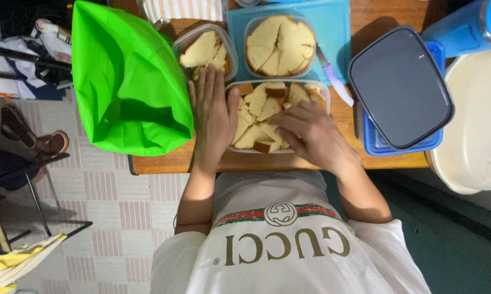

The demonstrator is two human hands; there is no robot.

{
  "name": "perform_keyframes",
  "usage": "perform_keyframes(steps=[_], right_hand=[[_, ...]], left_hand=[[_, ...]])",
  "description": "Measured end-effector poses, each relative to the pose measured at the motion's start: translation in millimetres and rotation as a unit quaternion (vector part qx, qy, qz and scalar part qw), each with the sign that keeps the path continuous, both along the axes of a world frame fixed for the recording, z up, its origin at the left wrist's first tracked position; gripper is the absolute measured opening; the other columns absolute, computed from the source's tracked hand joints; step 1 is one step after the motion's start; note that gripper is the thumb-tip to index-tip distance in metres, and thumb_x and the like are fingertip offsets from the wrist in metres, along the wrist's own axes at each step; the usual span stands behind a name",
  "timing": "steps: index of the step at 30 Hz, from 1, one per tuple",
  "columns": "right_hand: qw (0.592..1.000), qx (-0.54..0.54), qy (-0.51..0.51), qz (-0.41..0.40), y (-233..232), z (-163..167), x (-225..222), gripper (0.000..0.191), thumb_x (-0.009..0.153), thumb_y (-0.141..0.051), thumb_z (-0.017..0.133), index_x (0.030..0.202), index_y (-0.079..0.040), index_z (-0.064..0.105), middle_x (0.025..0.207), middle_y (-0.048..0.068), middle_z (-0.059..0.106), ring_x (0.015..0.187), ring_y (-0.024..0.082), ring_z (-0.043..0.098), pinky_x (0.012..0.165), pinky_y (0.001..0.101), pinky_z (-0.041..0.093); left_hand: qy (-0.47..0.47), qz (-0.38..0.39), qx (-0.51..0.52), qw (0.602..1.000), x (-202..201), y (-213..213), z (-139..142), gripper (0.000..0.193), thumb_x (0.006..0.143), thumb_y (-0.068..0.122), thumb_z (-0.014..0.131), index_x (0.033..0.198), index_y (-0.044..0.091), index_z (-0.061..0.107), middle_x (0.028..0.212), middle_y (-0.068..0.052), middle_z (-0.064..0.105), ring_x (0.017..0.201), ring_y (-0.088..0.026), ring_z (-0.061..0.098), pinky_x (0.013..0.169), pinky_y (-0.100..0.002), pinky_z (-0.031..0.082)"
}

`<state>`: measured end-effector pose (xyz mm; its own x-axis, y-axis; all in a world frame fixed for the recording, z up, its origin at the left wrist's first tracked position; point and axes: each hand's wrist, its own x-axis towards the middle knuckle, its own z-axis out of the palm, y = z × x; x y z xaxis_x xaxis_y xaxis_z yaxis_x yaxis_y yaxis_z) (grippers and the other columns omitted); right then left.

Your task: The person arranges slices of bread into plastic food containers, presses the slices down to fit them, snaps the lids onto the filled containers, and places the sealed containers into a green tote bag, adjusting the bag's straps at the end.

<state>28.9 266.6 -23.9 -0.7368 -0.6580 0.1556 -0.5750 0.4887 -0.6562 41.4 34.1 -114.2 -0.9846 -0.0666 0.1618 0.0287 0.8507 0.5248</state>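
- Fingers of the right hand [311, 133] curl down into the near clear tub [240, 148], tips pressed on the cake pieces [256, 117] piled inside; whether one piece is actually pinched, I cannot tell, the knuckles cover it.
- Left hand [212, 111] lies flat and spread against the tub's left wall, palm down on the wooden table [158, 162]; fingertips reach the small tub of cake [204, 51] just behind.
- Near tub sits at the table's front edge, right before the person's chest; pale slices with brown crust fill it.
- Behind it, a round tub of larger slices [280, 44] rests on a blue cutting board [338, 32]; a knife with a lilac handle [334, 79] lies on that board, near the right hand.
- Left side crowded by a bright green bag [126, 81], just beside the left wrist.
- Right side: dark grey lid [400, 87] on a blue container [398, 144]; cream basin [474, 130] beyond it.
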Motion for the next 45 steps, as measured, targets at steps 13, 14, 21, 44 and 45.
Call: perform_keyframes(steps=[13,14,21,44,45], right_hand=[[0.997,0.003,0.07,0.007,-22,-15,-21,0.027,0.082,-0.007,0.079,0.109,-0.009,0.074,0.106,0.007,0.069,0.098,0.031,0.06,0.087,0.0424,0.047],[0.996,0.012,0.088,-0.013,-19,-15,-25,0.029,0.082,-0.005,0.077,0.111,-0.008,0.074,0.107,0.008,0.068,0.1,0.031,0.061,0.088,0.0421,0.047],[0.99,0.049,0.102,-0.09,1,-8,-33,0.028,0.086,-0.007,0.079,0.113,-0.008,0.075,0.109,0.006,0.069,0.101,0.03,0.06,0.089,0.0412,0.046],[0.998,-0.029,-0.017,-0.057,-9,11,-57,0.027,0.089,-0.004,0.076,0.114,-0.001,0.068,0.1,0.013,0.07,0.091,0.03,0.067,0.09,0.0398,0.049],[0.998,-0.037,-0.009,-0.048,-13,12,-61,0.027,0.089,-0.004,0.076,0.115,-0.001,0.068,0.101,0.013,0.071,0.09,0.029,0.068,0.091,0.0405,0.05]], left_hand=[[0.044,-0.006,0.125,0.991,6,-1,-14,0.087,0.11,0.062,0.008,0.159,-0.003,0.038,0.168,-0.022,0.036,0.161,-0.041,0.022,0.132,-0.059,0.006],[0.045,-0.006,0.138,0.989,5,0,-15,0.088,0.109,0.063,0.006,0.159,-0.003,0.038,0.167,-0.021,0.036,0.161,-0.041,0.022,0.132,-0.059,0.005],[0.033,-0.008,0.153,0.988,5,0,-17,0.094,0.106,0.068,0.002,0.159,-0.001,0.038,0.168,-0.02,0.035,0.162,-0.039,0.019,0.131,-0.059,0.002],[0.008,-0.031,0.098,0.995,5,-3,-1,0.07,0.112,0.05,0.029,0.152,-0.006,0.046,0.164,-0.024,0.04,0.156,-0.044,0.029,0.128,-0.062,0.011],[0.01,-0.029,0.09,0.995,4,-2,-1,0.069,0.112,0.049,0.032,0.152,-0.006,0.046,0.163,-0.024,0.04,0.156,-0.044,0.029,0.127,-0.062,0.012]])
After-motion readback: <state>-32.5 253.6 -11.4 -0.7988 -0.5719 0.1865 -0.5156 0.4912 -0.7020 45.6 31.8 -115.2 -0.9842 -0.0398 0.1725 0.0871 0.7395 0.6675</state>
